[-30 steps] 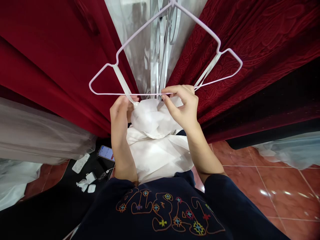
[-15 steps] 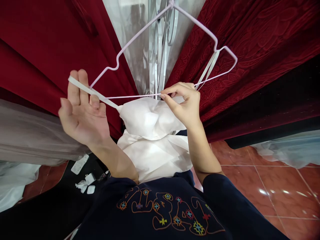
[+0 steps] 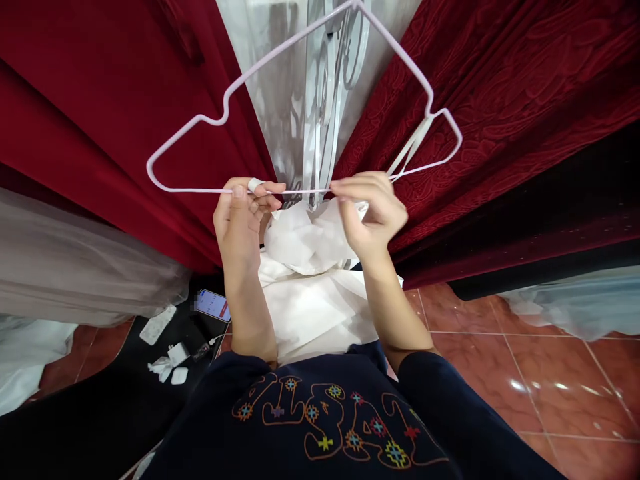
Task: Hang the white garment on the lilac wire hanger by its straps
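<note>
A pale pink hanger (image 3: 283, 49) is held up in front of me over a white garment (image 3: 315, 230) with thin straps. My left hand (image 3: 243, 223) pinches the bottom bar between thumb and fingers, and a bit of white strap shows around one finger. Closed on the same bar, farther right, is my right hand (image 3: 374, 217); its thumb is slightly blurred. One white strap (image 3: 413, 147) hangs from the hanger's right notch. No strap sits at the left notch. The garment's body drapes down across my lap, partly hidden by my forearms.
Dark red curtains (image 3: 100, 87) hang on both sides, with a white metal frame (image 3: 320, 107) between them. At lower left, a phone (image 3: 213, 304), a white charger (image 3: 177, 354) and small white items lie on a black surface. Red floor tiles (image 3: 480, 373) show at right.
My left hand has moved right and inward, from stretching the strap with spread fingers to pinching the hanger bar. The hanger's left end is now uncovered, and the phone has come into view.
</note>
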Tool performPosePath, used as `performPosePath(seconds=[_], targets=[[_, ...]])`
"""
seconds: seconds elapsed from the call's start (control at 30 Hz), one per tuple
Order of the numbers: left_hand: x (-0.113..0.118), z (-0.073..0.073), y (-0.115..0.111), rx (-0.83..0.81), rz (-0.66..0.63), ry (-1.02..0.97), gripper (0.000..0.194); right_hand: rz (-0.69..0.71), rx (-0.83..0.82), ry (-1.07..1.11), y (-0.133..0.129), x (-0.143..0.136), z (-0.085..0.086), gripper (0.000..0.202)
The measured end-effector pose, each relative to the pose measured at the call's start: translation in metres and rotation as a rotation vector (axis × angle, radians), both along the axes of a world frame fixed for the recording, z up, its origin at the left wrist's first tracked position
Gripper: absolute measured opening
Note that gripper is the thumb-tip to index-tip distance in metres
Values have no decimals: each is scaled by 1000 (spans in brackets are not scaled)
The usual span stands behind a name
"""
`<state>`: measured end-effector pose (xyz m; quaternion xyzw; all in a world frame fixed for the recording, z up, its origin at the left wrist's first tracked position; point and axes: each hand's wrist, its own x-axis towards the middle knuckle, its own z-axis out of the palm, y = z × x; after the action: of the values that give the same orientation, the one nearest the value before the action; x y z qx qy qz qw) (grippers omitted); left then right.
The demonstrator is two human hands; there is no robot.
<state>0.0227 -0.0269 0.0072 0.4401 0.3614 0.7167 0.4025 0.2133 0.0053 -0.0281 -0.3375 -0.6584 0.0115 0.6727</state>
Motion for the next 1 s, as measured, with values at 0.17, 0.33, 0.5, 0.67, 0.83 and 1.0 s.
performPosePath(seconds=[0.17, 0.33, 0.5, 0.67, 0.83, 1.0], targets=[[-4, -3, 4, -4, 0, -1, 40, -300, 88, 439, 18, 25, -19, 30], [-3, -5, 6, 47, -5, 6, 40, -146, -203, 354, 33, 49, -26, 42], [-5, -5, 4, 72, 4, 71, 41, -124, -198, 326, 40, 54, -19, 43], [-8, -5, 2, 116, -26, 76, 39, -48, -250, 320, 49, 63, -18, 44], [-8, -4, 3, 86, -24, 73, 40, 64, -360, 345, 45, 69, -9, 32], [-9, -2, 4, 101, -43, 44, 39, 209, -507, 399, 27, 72, 15, 18]])
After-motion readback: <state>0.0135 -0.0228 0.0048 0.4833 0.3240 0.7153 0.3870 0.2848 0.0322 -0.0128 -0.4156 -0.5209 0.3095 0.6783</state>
